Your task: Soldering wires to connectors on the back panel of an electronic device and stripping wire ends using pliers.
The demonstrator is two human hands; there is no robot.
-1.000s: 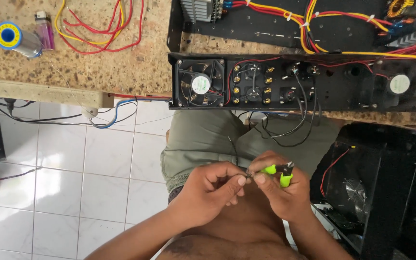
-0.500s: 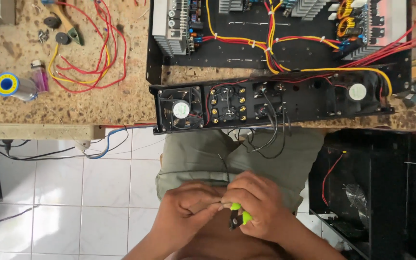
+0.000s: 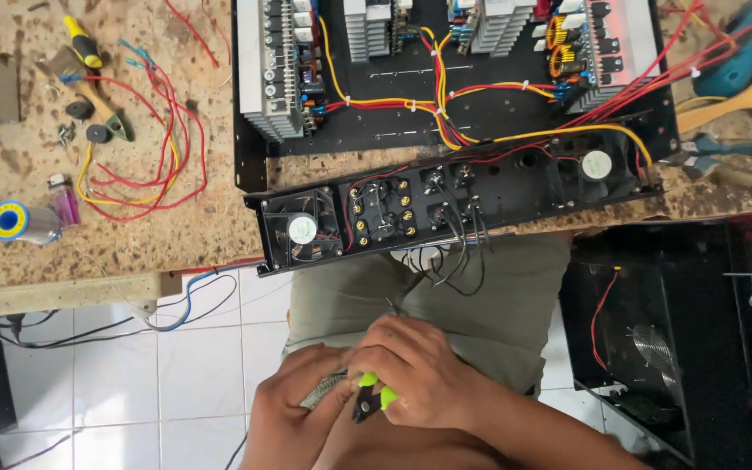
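The right hand (image 3: pixel 419 370) has a tight grip on the green pliers (image 3: pixel 369 393) in the lap, and the left hand (image 3: pixel 298 405) pinches a thin wire (image 3: pixel 328 389) to keep it steady.

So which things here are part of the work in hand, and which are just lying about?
In hand:
left hand
right hand
green-handled cutters
black wires
black fan panel

Lying about:
solder spool
loose red wires
yellow screwdriver
lighter
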